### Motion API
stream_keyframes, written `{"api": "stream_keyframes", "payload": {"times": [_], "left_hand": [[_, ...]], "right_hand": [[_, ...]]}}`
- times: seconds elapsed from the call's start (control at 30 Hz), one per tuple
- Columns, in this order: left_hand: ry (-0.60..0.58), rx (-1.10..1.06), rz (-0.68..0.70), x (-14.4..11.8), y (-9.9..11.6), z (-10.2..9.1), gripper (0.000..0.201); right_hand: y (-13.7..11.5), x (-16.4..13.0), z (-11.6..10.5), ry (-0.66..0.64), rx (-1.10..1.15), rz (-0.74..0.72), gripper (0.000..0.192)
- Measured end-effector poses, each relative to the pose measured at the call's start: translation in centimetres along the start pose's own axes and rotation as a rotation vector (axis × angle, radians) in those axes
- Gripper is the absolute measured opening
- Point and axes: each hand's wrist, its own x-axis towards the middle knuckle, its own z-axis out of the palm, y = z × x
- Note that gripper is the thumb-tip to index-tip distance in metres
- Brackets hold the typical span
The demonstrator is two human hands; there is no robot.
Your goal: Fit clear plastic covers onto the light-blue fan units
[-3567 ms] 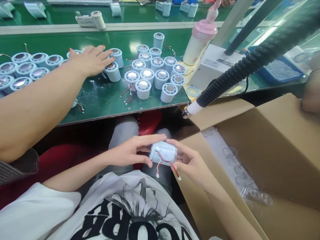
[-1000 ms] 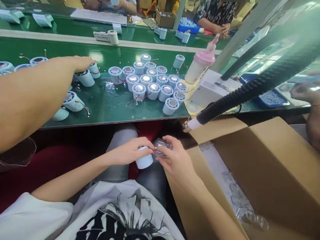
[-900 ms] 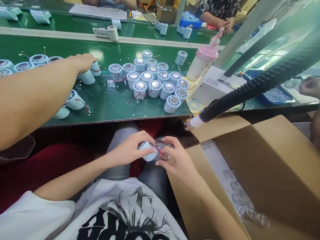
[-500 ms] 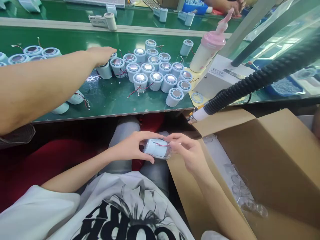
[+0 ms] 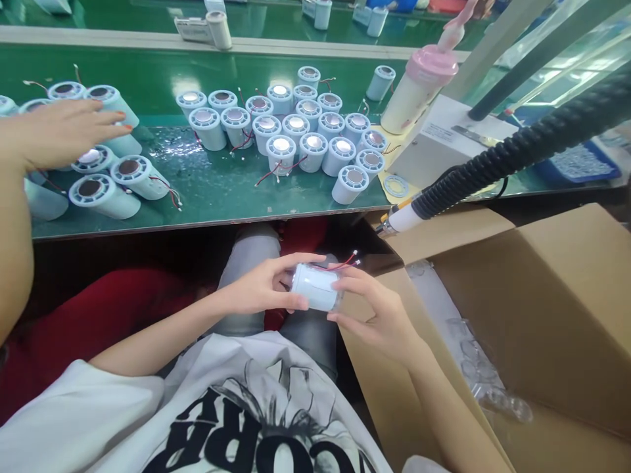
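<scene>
- Left hand (image 5: 261,289): fingers curled around the left end of a pale blue cylinder (image 5: 315,295), thumb under, index finger along the top. Clamped on it.
- Right hand (image 5: 379,315): fingertips closed on the right end of the same cylinder, thumb below. Both hands grip it, one at each end.
- Cylinder sits over the lap, below the edge of the green table (image 5: 221,197), at about 6 o'clock from the cluster of similar cylinders (image 5: 296,138) standing there.
- Long axis of the cylinder runs roughly 9 to 3 o'clock, tilted slightly down toward the right hand. From the left hand it lies at 3 o'clock; from the right hand, at 10 o'clock.
- Red and white wires (image 5: 340,263) leave the top of the cylinder and point toward 2 o'clock, ending in a small white plug.
- Neither hand is clearly nearer; contact at both ends.
- Cardboard box (image 5: 542,295): open, at 3 o'clock from the right hand, just beside it. Clear plastic pieces (image 5: 483,374) lie inside.
- Black ribbed hose (image 5: 493,164) with a pale nozzle hangs at 1 o'clock above the hands, apart from them.
- Pink-capped bottle (image 5: 419,85) stands on the table at 1 o'clock.
- Another person's hand (image 5: 64,131) rests on toppled cylinders (image 5: 113,184) at 10 o'clock, well apart.
</scene>
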Motion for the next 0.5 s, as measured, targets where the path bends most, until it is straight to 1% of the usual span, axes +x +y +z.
{"api": "stream_keyframes", "payload": {"times": [0.1,0.23,0.5], "left_hand": [[-0.008,0.152,0.073,-0.2,0.5,-0.1,0.07],[-0.032,0.268,0.189,-0.5,1.1,-0.1,0.072],[-0.056,0.384,0.263,-0.8,1.1,-0.2,0.074]], "right_hand": [[-0.2,-0.2,-0.1,-0.025,0.086,0.052,0.044],[-0.6,-0.2,-0.1,-0.036,0.214,0.137,0.045],[-1.7,-0.1,-0.6,-0.078,0.522,0.377,0.041]]}}
